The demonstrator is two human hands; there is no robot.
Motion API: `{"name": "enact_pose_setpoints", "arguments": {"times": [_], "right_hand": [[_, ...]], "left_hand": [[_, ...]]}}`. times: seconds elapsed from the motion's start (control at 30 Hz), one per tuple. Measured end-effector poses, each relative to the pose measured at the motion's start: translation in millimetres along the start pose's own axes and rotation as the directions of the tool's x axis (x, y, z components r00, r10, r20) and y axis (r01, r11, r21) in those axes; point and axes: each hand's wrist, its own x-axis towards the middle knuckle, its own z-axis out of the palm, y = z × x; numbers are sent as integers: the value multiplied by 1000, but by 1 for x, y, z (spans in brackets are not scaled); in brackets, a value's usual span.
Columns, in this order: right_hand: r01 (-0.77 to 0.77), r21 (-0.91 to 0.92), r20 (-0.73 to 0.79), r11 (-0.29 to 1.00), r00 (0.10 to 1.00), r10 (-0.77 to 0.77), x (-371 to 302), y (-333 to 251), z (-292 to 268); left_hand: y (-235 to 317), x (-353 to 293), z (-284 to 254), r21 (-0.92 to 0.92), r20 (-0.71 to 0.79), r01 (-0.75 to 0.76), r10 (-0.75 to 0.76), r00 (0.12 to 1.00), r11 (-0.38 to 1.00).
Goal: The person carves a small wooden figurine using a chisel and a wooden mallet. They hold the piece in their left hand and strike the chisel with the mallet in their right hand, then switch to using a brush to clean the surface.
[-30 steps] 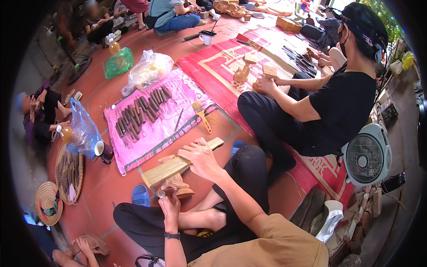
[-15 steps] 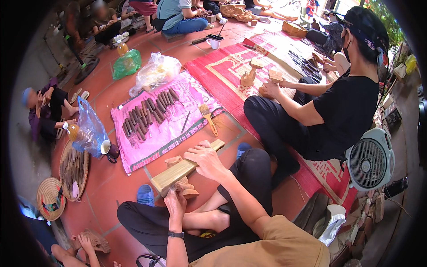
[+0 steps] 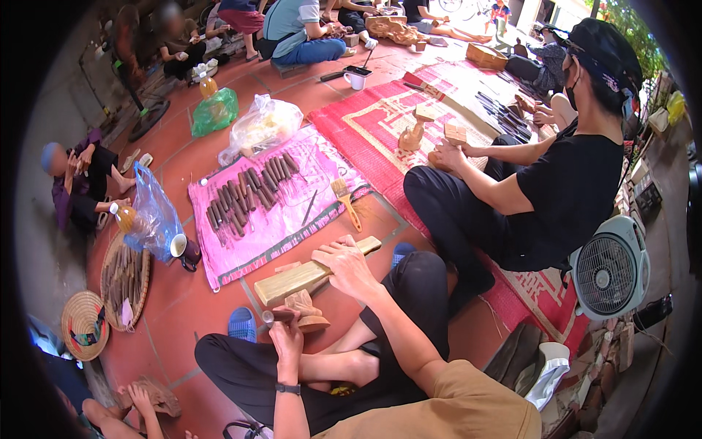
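My right hand [image 3: 345, 266] is closed round the narrow part of a flat, paddle-shaped wooden mallet [image 3: 289, 284]. The mallet's broad end lies toward the left, a little beyond my left hand. Between the fingers of my left hand [image 3: 287, 338] is a chisel [image 3: 277, 316], its round dark handle end pointing left; its blade is hidden. A partly carved wooden figure [image 3: 312, 320] stands on the floor just right of my left hand, in front of my crossed legs and partly beneath the mallet.
Many dark-handled carving tools [image 3: 248, 186] lie on a pink sheet [image 3: 241, 256] ahead. A flat brush [image 3: 346, 205] rests at its right edge. A co-worker in black [image 3: 570, 175] sits close on the right, near a fan [image 3: 608, 267]. Baskets [image 3: 82, 322] and a cup [image 3: 179, 246] stand left.
The mallet's broad end has lifted away from my left hand, and my right hand has shifted slightly right. The chisel handle, hidden before, now shows in my left hand.
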Motion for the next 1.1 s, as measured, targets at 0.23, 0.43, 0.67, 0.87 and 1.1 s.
{"name": "enact_pose_setpoints", "arguments": {"times": [0.23,0.43,0.67,0.87,1.1], "right_hand": [[3,-14,14,1000,1000,-3,1,-3,-1],[11,154,-53,988,999,-3,3,-5,-4],[66,-32,9,997,998,-66,3,-4,-6],[86,8,0,996,996,-86,-1,4,1],[43,-85,23,995,999,-41,0,3,-2]], "left_hand": [[7,1,2,158,62,-134,125,990,978],[9,2,5,304,108,-143,115,988,942],[13,4,4,384,149,-185,137,979,905],[7,4,8,368,164,-196,144,976,909],[4,-2,7,197,-54,-5,16,998,980]]}}
